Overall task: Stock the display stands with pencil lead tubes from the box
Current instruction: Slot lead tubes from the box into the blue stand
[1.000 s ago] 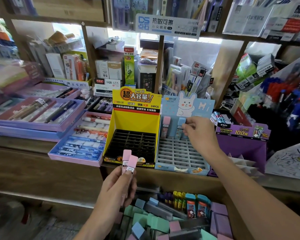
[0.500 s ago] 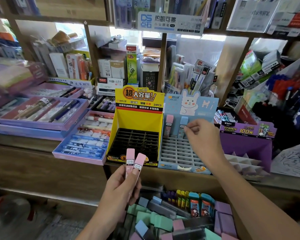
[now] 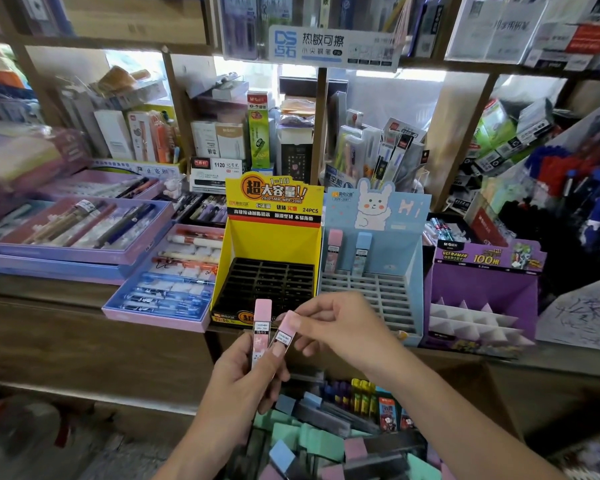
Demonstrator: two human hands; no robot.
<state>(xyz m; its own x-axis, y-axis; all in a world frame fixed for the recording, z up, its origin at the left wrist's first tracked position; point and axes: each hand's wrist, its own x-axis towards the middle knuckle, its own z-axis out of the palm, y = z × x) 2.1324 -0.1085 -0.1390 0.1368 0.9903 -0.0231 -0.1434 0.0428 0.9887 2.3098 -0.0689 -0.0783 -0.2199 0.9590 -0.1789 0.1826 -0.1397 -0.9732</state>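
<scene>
My left hand holds two pink lead tubes upright: one pink tube stands straight, the other pink tube leans right. My right hand pinches the top of the leaning tube. On the shelf stand a yellow display stand with an empty black grid and a blue bunny display stand with a grey grid. A pink tube and a blue tube stand in the blue stand's back row. Below, the box holds several green, pink, blue and grey tubes.
A purple display stand with white dividers sits to the right. Pen trays and a blue-lined pen box fill the shelf to the left. Packed shelves rise behind, and a wooden counter edge runs below.
My right hand has left the blue stand's back row and come down to the leaning pink tube in my left hand. The blue tube now stands in that row.
</scene>
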